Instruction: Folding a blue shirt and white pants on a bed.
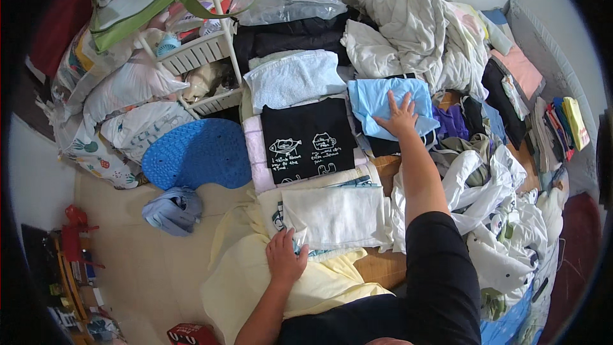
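Note:
My right hand (400, 116) reaches far forward and lies with spread fingers on a folded light blue garment (370, 98). That garment rests on top of black cloth, part of which shows below it. Nearer to me, my left hand (285, 257) touches the lower left corner of a folded white cloth (335, 214), its fingers a little apart. A folded black T-shirt (308, 144) with white printed drawings lies between the two, on a pinkish towel. Beyond it is a folded pale blue towel (295, 76). Pale yellow fabric (319, 287) spreads beneath my left forearm.
A rumpled cream blanket (415, 25) is heaped at the back. Loose white clothes (498, 198) pile up on the right, with upright folded clothes (562, 128) beyond. To the left stand a white rack (198, 55), stuffed bags (128, 89), a blue textured board (195, 153) and a crumpled blue cloth (172, 211).

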Motion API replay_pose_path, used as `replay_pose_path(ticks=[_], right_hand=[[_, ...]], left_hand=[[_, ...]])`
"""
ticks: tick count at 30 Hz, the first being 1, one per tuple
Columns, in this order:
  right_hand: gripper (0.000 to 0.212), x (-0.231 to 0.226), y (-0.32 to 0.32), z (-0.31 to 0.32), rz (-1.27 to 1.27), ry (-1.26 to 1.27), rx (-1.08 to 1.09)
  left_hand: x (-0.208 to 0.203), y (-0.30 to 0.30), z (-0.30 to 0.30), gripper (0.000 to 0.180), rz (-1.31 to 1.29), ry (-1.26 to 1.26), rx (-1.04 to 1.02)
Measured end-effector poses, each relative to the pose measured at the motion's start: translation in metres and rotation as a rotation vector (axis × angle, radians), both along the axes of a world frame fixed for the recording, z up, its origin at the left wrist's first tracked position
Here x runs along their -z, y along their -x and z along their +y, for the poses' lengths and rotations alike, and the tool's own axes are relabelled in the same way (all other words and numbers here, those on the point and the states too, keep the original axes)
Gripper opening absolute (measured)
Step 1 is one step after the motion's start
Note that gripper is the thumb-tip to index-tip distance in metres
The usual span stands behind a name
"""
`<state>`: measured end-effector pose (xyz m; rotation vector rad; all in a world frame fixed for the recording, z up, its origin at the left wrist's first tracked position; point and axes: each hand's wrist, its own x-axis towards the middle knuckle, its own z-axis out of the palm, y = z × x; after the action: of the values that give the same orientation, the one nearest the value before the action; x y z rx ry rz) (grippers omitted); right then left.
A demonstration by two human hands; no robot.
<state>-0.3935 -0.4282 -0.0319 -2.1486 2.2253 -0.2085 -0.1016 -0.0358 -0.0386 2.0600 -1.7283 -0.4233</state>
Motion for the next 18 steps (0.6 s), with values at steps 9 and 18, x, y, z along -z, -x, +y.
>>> replay_pose_path(ticks=[9,18], right_hand=[[0.068,-0.045,0.031,0.008,-0.01,0.052,-0.146],[0.08,0.009,0.073,0.322,0.01,-0.194,-0.131]], left_hand=[[0.003,0.0,0.004,0.054,0.008,-0.053,0.016],[0.012,-0.006,0.003,0.056,0.016,0.107,0.038]])
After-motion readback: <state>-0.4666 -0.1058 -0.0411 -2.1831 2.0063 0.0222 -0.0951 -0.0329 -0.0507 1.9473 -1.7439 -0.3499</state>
